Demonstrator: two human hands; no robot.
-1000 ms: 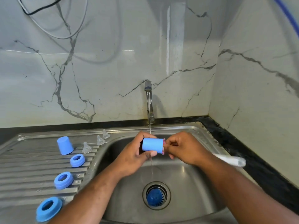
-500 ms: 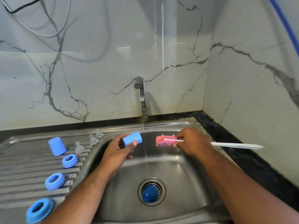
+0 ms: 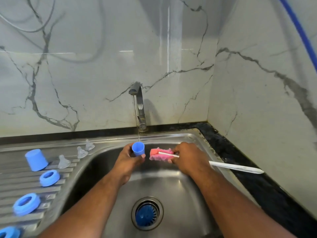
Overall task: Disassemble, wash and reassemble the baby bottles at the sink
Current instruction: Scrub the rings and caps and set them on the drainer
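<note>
Under the stream from the tap point(image 3: 139, 103), the blue cap point(image 3: 138, 149) is held mouth-up in the left grip point(image 3: 127, 163); the sponge brush point(image 3: 159, 154), clasped by the right grip point(image 3: 187, 158), is best pushed in straight, then twisted.

Two bare forearms point(image 3: 96, 201), uncovered to the frame's edge; left grip point(image 3: 127, 162), right grip point(image 3: 187, 158), both bare

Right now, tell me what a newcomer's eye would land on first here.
First the two hands over the middle of the sink: the left hand holds a blue cap under the thin stream from the tap, the right hand grips a pink sponge brush beside it. Next, the row of blue rings on the draining board at left.
</note>
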